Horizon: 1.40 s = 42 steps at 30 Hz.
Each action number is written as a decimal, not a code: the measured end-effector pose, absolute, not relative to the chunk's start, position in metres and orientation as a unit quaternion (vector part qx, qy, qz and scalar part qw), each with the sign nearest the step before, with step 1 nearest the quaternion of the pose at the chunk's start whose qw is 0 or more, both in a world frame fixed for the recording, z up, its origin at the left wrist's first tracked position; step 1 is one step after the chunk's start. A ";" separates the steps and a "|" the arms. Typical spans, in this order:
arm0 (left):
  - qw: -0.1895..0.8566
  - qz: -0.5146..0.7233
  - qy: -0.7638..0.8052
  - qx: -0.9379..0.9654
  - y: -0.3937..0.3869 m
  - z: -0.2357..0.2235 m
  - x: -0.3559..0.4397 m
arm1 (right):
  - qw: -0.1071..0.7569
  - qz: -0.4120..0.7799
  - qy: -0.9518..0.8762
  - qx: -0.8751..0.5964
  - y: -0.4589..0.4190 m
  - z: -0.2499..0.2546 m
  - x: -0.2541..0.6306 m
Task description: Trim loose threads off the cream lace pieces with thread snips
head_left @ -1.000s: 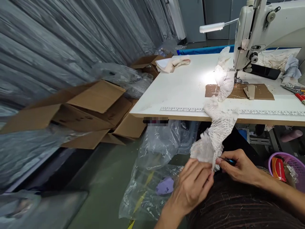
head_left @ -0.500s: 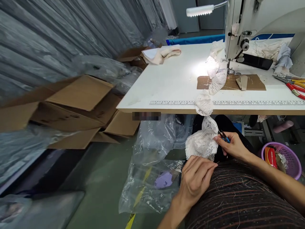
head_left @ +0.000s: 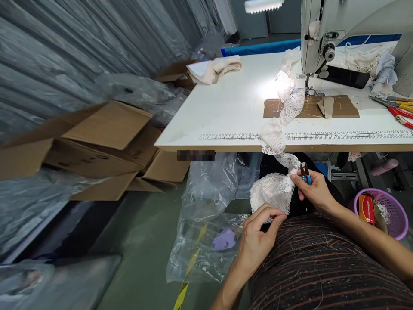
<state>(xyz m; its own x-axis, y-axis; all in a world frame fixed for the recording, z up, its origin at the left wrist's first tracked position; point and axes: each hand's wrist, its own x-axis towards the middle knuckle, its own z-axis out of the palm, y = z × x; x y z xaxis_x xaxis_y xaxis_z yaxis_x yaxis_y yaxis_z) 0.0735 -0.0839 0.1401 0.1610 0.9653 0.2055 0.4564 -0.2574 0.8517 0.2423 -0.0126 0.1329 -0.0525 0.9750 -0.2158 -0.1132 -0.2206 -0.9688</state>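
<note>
A long strip of white lace point(head_left: 280, 129) runs from under the needle of the sewing machine point(head_left: 325, 30), across the white table point(head_left: 226, 107) and down over its front edge into a bunch above my lap. My left hand point(head_left: 258, 241) pinches the bunch's lower edge with thumb and fingers. My right hand point(head_left: 314, 191) is closed on small blue-handled thread snips point(head_left: 305, 172) and also holds the lace's upper right edge. A brown card point(head_left: 311, 107) lies under the lace by the needle.
Open cardboard boxes point(head_left: 97, 146) stand at the left by a foil-covered wall. Clear plastic bags point(head_left: 209, 224) lie on the floor below the table. A purple basket point(head_left: 387, 211) sits at the right. Red-handled scissors point(head_left: 398, 114), a dark phone point(head_left: 346, 77) and folded cloth point(head_left: 216, 69) lie on the table.
My right hand has risen with the snips toward the table edge, lifting the lace. My left hand shifted from covering the bunch to pinching its lower edge. My view tilted down.
</note>
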 end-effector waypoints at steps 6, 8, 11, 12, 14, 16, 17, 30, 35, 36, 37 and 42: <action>0.291 0.446 0.520 0.668 -0.074 0.134 0.079 | 0.469 0.581 -0.412 -0.521 -0.012 0.134 0.241; 0.305 0.468 0.560 0.612 -0.069 0.124 0.084 | 0.475 0.573 -0.417 -0.522 -0.012 0.133 0.240; 0.405 0.490 0.568 0.523 -0.061 0.110 0.095 | 0.477 0.562 -0.434 -0.518 -0.012 0.131 0.238; 0.444 0.491 0.561 0.497 -0.059 0.107 0.098 | 0.477 0.559 -0.441 -0.516 -0.012 0.130 0.237; 0.497 0.479 0.555 0.464 -0.057 0.105 0.102 | 0.476 0.552 -0.451 -0.515 -0.012 0.128 0.237; 0.520 0.459 0.555 0.460 -0.057 0.107 0.103 | 0.481 0.542 -0.452 -0.521 -0.011 0.125 0.237; 0.525 0.449 0.555 0.464 -0.058 0.108 0.102 | 0.485 0.536 -0.448 -0.526 -0.010 0.124 0.237; 0.485 0.524 0.478 0.511 -0.064 0.098 0.089 | 0.369 0.560 -0.542 -0.507 -0.014 0.120 0.255; 0.622 0.523 0.439 0.382 -0.066 0.097 0.088 | 0.322 0.551 -0.595 -0.490 -0.030 0.125 0.266; 0.628 0.527 0.439 0.368 -0.066 0.097 0.088 | 0.311 0.549 -0.607 -0.483 -0.033 0.128 0.266; 0.629 0.533 0.439 0.359 -0.066 0.097 0.088 | 0.294 0.547 -0.622 -0.478 -0.036 0.131 0.265; 0.630 0.551 0.421 0.350 -0.065 0.096 0.088 | 0.207 0.539 -0.673 -0.462 -0.041 0.134 0.256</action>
